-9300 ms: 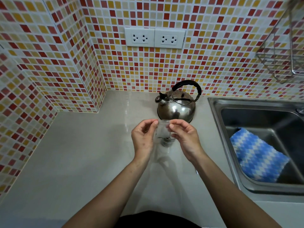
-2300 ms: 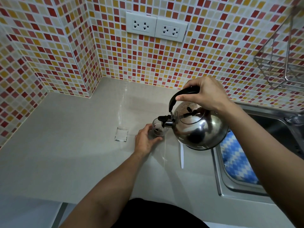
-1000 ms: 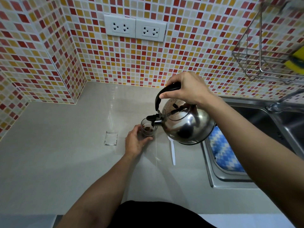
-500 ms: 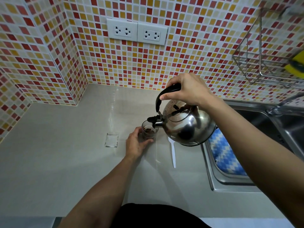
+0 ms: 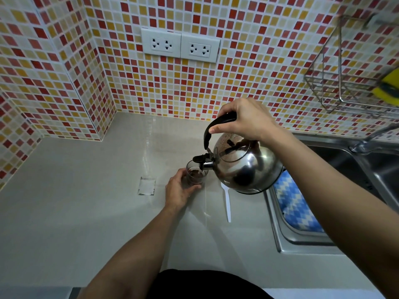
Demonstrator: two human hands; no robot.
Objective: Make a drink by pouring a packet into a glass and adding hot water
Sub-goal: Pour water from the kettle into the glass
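A small clear glass with dark brown contents stands on the grey counter. My left hand wraps around its near side. My right hand grips the black handle of a shiny steel kettle, held in the air and tilted left, its black spout just over the glass's rim. The torn clear packet lies flat on the counter left of the glass. I cannot make out a stream of water.
A white plastic spoon lies right of the glass. A steel sink holds a blue-and-white cloth. A wire rack with a yellow sponge hangs at the right. Two sockets sit on the tiled wall.
The packet was between both hands; now it lies on the counter. The kettle was lifted from the counter and is held tilted over the glass, which now shows dark contents. Little moves over the last second.
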